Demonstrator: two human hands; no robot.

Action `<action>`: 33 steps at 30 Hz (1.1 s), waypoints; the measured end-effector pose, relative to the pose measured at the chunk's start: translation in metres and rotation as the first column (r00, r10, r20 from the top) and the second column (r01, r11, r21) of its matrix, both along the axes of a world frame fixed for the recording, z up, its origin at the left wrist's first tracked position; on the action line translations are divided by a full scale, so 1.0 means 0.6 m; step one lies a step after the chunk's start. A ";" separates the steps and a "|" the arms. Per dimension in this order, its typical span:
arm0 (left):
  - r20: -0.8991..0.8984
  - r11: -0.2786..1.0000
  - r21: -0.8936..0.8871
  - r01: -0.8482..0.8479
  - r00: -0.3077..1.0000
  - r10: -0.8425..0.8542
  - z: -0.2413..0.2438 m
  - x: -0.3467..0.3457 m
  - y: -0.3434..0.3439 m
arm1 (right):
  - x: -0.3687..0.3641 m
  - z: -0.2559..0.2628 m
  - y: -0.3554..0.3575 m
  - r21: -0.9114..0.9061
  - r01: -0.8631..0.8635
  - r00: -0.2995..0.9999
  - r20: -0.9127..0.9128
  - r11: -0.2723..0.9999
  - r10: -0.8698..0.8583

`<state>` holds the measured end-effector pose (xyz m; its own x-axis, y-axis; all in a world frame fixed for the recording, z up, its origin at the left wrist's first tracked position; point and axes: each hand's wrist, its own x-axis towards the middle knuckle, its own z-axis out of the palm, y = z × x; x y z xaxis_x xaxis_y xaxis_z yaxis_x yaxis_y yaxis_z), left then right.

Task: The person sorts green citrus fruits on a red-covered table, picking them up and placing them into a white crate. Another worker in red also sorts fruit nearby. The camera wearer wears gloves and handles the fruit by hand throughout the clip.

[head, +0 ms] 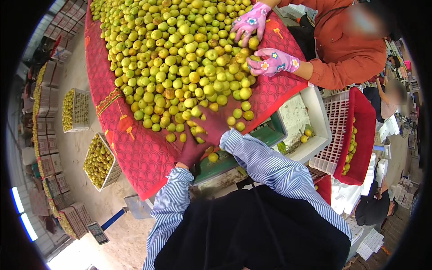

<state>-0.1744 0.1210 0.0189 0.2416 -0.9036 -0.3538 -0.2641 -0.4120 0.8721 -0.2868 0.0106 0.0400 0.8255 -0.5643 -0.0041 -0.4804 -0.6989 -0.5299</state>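
A large heap of yellow-green round fruit (168,67) lies on a red patterned cloth (145,162). At the heap's near edge is my left hand (192,150), in a dark red glove, fingers pointing towards the fruit. Just right of it, my right hand (212,125), gloved alike, reaches over several fruits with its fingers spread. Whether either hand grips a fruit is hard to tell. Directly below my hands sits a green tray (216,168), with one yellow fruit (213,157) near its upper edge.
Across at the right, a co-worker's pink flowered gloves (273,62) touch the heap. A white bin (319,118) holds a few fruits and leaves. Beyond it stands a red-lined crate (362,135). Fruit-filled crates (81,111) and a platform scale (138,206) stand on the floor at left.
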 end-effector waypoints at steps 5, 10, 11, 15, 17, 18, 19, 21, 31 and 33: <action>-0.097 0.992 -0.123 -0.031 0.995 0.019 -0.051 -0.019 0.022 | -0.051 0.000 0.049 0.062 -0.067 0.998 -0.006 0.996 0.067; -0.145 0.999 0.025 -0.029 0.989 0.032 -0.045 -0.029 0.049 | -0.129 0.003 0.062 -0.022 -0.089 0.985 0.146 0.996 0.091; -0.153 0.999 0.028 -0.043 0.987 0.047 -0.039 -0.032 0.050 | -0.150 -0.002 0.044 -0.064 -0.014 0.964 0.264 0.998 0.031; -0.056 0.988 0.117 -0.102 0.992 0.109 -0.020 -0.050 0.050 | -0.186 -0.035 -0.028 0.031 0.559 0.774 0.339 0.828 -0.535; 0.118 0.987 0.143 -0.069 0.992 0.053 0.021 -0.064 0.044 | -0.176 -0.064 -0.019 0.088 0.577 0.776 0.254 0.812 -0.578; 0.085 0.990 0.137 -0.026 0.996 0.014 0.020 -0.062 0.046 | -0.168 -0.062 -0.004 0.063 0.524 0.839 0.134 0.850 -0.527; 0.051 0.991 0.129 0.019 0.998 -0.025 0.012 -0.060 0.048 | -0.159 -0.078 0.014 0.085 0.467 0.866 0.159 0.880 -0.475; 0.022 0.996 0.026 0.079 0.997 -0.080 -0.020 -0.056 0.058 | -0.142 -0.073 0.057 0.086 0.386 0.915 0.094 0.919 -0.393; 0.343 0.989 -0.128 0.069 0.939 -0.021 -0.010 -0.040 0.065 | -0.078 0.009 -0.057 -0.028 0.175 0.960 0.228 0.984 -0.164; 0.488 0.967 -0.254 -0.013 0.862 0.140 0.031 -0.031 0.037 | -0.028 0.031 -0.055 -0.133 0.178 0.982 -0.036 0.975 -0.184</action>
